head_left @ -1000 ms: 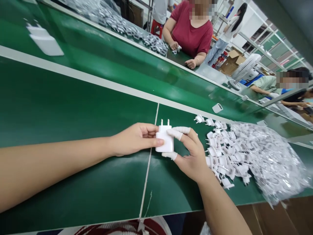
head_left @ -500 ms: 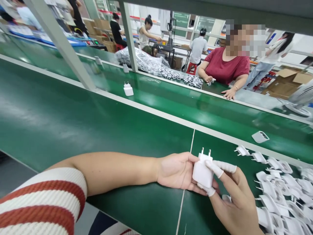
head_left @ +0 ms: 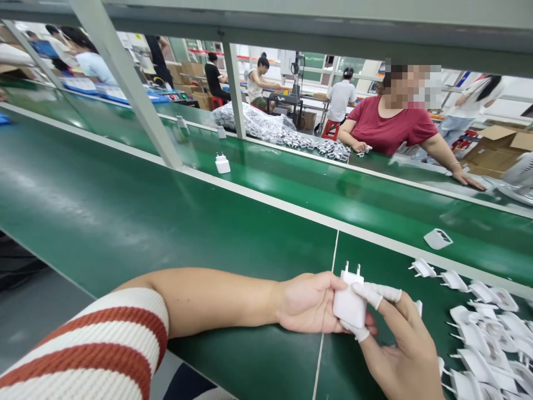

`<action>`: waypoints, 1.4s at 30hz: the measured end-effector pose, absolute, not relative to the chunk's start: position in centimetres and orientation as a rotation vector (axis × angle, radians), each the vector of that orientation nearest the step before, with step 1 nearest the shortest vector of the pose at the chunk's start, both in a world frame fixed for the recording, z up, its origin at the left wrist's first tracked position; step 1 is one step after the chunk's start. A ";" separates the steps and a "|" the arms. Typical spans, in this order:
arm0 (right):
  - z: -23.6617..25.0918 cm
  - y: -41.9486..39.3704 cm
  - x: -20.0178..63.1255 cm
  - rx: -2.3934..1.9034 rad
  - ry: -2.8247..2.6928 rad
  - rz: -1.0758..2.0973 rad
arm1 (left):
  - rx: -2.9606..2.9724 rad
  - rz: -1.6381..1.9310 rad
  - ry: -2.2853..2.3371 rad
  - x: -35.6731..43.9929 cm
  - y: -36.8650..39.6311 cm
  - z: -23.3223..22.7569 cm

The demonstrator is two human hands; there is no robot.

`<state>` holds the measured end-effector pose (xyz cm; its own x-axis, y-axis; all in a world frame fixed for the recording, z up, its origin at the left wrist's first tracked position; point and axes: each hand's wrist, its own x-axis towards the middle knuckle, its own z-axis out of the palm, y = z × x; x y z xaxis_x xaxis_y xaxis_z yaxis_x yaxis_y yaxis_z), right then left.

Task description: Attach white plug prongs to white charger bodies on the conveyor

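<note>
Left hand [head_left: 308, 303] and right hand [head_left: 395, 344] both closed around a white charger [head_left: 348, 303], prongs up, no legible marking.

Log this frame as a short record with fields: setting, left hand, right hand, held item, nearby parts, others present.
setting: green conveyor belt, factory line
left hand: grips the charger from the left
right hand: white cots on two fingers, pinching the charger
held item: white charger, two pins pointing away
nearby parts: loose plug parts at right; another charger on the far belt; white shell
others present: person in red shirt across the line, more behind
</note>
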<state>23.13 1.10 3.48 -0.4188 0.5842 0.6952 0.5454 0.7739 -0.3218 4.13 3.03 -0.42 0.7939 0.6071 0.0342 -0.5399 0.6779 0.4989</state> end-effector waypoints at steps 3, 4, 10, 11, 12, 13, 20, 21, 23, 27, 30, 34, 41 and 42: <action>3.0 1.9 23.3 -0.856 -2.123 0.095 | 0.591 0.712 0.246 3.8 3.3 0.8; 2.9 2.0 23.5 -0.877 -2.147 0.119 | 0.629 0.733 0.310 3.6 3.4 1.2; 5.0 1.5 26.2 -1.131 -2.144 0.204 | 1.309 0.903 0.964 1.6 7.1 3.4; 5.6 1.4 26.8 -1.190 -2.145 0.142 | 1.347 0.945 1.029 0.8 8.6 3.6; 6.3 1.4 27.5 -1.275 -2.172 0.069 | 1.378 0.995 1.105 -0.1 10.2 3.8; 6.9 1.4 28.1 -1.384 -2.215 -0.011 | 1.401 1.057 1.213 -1.1 11.9 3.9; 7.7 2.8 29.1 -2.090 -2.387 -0.018 | 1.474 1.188 1.909 -7.9 19.5 3.4; 7.4 3.0 28.9 -2.097 -2.398 0.059 | 1.467 1.182 1.969 -8.4 19.8 3.1; 7.0 3.3 28.5 -2.091 -2.395 0.192 | 1.435 1.196 2.084 -8.8 20.1 2.6; 6.3 3.7 28.2 -1.994 -2.298 0.322 | 1.510 1.413 2.281 -5.6 20.5 1.8; 5.9 3.9 28.4 -1.792 -2.173 0.353 | 1.906 1.545 2.095 0.3 21.3 2.0; 5.6 4.2 28.4 -1.572 -1.834 0.639 | 2.037 1.046 1.689 10.5 23.3 2.1; 6.9 4.5 28.2 -0.939 -0.809 1.549 | 1.953 0.924 1.622 18.7 25.7 0.6; 7.1 4.5 28.2 -0.885 -0.756 1.589 | 1.960 0.938 1.605 18.4 25.3 0.6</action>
